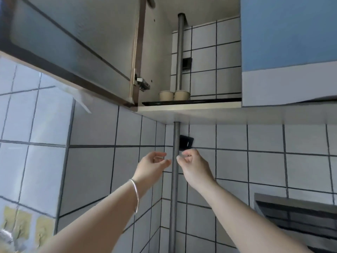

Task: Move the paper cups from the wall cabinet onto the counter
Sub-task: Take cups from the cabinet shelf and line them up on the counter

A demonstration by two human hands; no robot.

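Note:
Two beige paper cups (174, 95) stand side by side on the bottom shelf (189, 106) of the open wall cabinet, in front of a grey pipe. Only their upper parts show above the shelf edge. My left hand (152, 164) and my right hand (193, 164) are raised below the shelf, on either side of the pipe. Both have loosely curled fingers and hold nothing. A silver bangle sits on my left wrist. The counter is out of view.
The cabinet door (73, 52) hangs open at the upper left. A vertical grey pipe (174, 189) runs down the tiled corner through the shelf. A blue closed cabinet (288, 42) is to the right, a range hood (299, 212) at lower right.

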